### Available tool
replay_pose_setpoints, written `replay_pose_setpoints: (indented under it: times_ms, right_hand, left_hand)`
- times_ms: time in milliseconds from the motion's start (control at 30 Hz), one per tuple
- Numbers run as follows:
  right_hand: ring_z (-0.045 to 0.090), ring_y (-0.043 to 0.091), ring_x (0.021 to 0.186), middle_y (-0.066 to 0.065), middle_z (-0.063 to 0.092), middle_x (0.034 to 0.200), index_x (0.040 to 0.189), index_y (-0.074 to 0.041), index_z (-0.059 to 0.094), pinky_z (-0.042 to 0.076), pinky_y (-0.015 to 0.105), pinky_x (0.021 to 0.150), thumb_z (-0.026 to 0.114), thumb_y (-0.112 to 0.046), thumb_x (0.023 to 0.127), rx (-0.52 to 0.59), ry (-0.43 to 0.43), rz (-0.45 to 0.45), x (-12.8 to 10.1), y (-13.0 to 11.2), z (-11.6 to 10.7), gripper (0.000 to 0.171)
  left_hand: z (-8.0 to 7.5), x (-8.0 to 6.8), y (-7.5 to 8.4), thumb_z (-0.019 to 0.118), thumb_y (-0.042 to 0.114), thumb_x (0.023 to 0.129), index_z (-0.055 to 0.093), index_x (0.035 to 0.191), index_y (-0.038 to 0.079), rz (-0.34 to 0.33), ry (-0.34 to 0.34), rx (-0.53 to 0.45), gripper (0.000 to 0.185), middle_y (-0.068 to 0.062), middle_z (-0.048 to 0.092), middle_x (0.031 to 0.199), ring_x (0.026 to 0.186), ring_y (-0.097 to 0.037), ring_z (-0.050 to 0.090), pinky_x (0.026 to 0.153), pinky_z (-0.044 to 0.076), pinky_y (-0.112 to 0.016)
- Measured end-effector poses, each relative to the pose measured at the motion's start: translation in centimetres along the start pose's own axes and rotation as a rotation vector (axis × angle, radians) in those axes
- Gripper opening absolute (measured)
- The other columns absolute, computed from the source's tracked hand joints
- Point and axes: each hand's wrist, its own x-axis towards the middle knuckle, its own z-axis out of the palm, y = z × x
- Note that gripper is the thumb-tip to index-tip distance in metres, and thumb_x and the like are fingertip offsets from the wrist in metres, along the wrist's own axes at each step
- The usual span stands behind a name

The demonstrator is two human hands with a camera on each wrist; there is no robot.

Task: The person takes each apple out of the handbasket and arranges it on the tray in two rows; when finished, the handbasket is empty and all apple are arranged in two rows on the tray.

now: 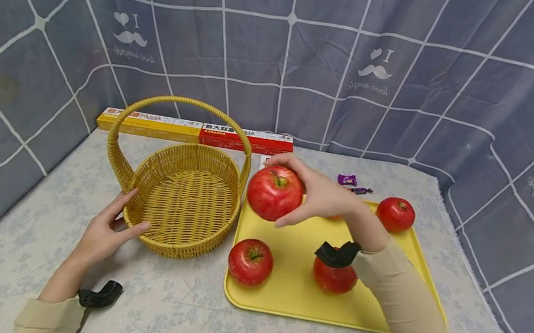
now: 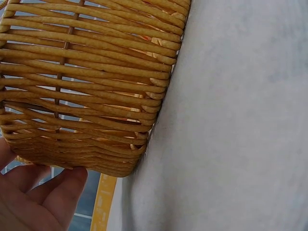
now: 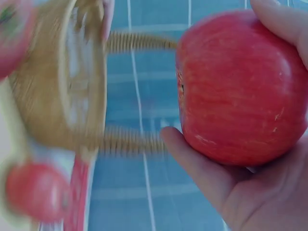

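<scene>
My right hand [image 1: 322, 195] holds a large red apple [image 1: 273, 194] above the left part of a yellow tray [image 1: 297, 241], fingers and thumb around its sides. That apple [image 3: 243, 89] fills much of the right wrist view. On the left, my left hand [image 1: 104, 234] grips the near left rim of a yellow woven basket [image 1: 188, 200], its thumb at the rim. The basket's woven wall [image 2: 91, 82] shows close up in the left wrist view, fingertips [image 2: 72, 183] against it. Inside, the bare woven bottom is visible, and its tall handle [image 1: 185, 101] arches over the opening.
The tray also bears a front-left apple [image 1: 250, 262], another apple [image 1: 335, 276] partly behind my right wrist, and a back-right apple [image 1: 396, 214]. Yellow and red pasta boxes [image 1: 244, 142] lie behind the basket. Purple-wrapped candies [image 1: 347, 180] lie behind the tray, before a grey-blue curtain [image 1: 285, 53].
</scene>
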Motion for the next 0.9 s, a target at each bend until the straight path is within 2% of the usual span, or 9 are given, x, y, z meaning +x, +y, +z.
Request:
replay_pose_setpoints:
  times_ms: [133, 267, 367, 500, 700, 900]
  right_hand:
    - [0.05, 0.02, 0.112, 0.003, 0.046, 0.128, 0.138, -0.015, 0.036, 0.05, 0.036, 0.087, 0.086, -0.01, 0.066, -0.068, 0.139, 0.123, -5.4, 1.3, -2.4, 0.088]
    - [0.049, 0.014, 0.11, 0.006, 0.047, 0.124, 0.133, -0.008, 0.037, 0.051, 0.029, 0.083, 0.086, -0.006, 0.065, -0.112, 0.255, 0.187, -10.8, 3.4, -3.7, 0.084]
    - [0.05, 0.01, 0.107, 0.007, 0.045, 0.123, 0.132, -0.005, 0.036, 0.052, 0.027, 0.08, 0.084, -0.001, 0.065, -0.127, 0.31, 0.219, -14.7, 5.0, -4.1, 0.083]
    - [0.05, 0.006, 0.103, 0.003, 0.043, 0.122, 0.132, -0.006, 0.034, 0.054, 0.028, 0.075, 0.081, -0.002, 0.068, -0.135, 0.351, 0.307, -19.1, 7.0, -4.0, 0.079]
    - [0.049, 0.001, 0.102, -0.005, 0.048, 0.117, 0.131, -0.005, 0.034, 0.053, 0.027, 0.075, 0.081, -0.003, 0.069, -0.116, 0.383, 0.402, -23.7, 10.0, -3.2, 0.077]
    - [0.05, 0.0, 0.1, -0.001, 0.05, 0.115, 0.129, -0.004, 0.036, 0.051, 0.024, 0.077, 0.082, -0.006, 0.069, -0.11, 0.376, 0.448, -25.7, 11.3, -2.0, 0.076]
  left_hand:
    - [-0.2, -0.2, 0.1, 0.065, 0.023, 0.09, 0.019, 0.152, 0.014, -0.018, 0.003, -0.005, 0.078, -0.018, -0.001, 0.155, 0.132, -0.045, 0.027, 0.083, 0.032, 0.001]
    - [-0.2, -0.2, 0.2, 0.065, 0.023, 0.09, 0.019, 0.152, 0.015, -0.022, 0.001, -0.015, 0.078, -0.018, -0.001, 0.155, 0.13, -0.045, 0.03, 0.083, 0.033, 0.001]
    - [-0.2, -0.2, 0.3, 0.065, 0.022, 0.09, 0.019, 0.152, 0.014, -0.014, 0.001, -0.021, 0.078, -0.018, -0.001, 0.154, 0.132, -0.045, 0.026, 0.083, 0.032, 0.001]
    - [-0.3, -0.2, 0.3, 0.065, 0.022, 0.09, 0.018, 0.151, 0.012, -0.011, 0.003, -0.024, 0.078, -0.017, -0.001, 0.155, 0.134, -0.045, 0.022, 0.083, 0.032, 0.002]
    - [-0.4, -0.2, 0.5, 0.065, 0.021, 0.09, 0.019, 0.151, 0.011, -0.014, 0.007, -0.029, 0.077, -0.017, -0.002, 0.154, 0.133, -0.045, 0.022, 0.082, 0.032, 0.002]
    - [-0.5, -0.2, 0.6, 0.066, 0.022, 0.09, 0.018, 0.151, 0.011, -0.024, 0.006, -0.024, 0.079, -0.017, -0.001, 0.155, 0.135, -0.043, 0.02, 0.083, 0.031, 0.002]
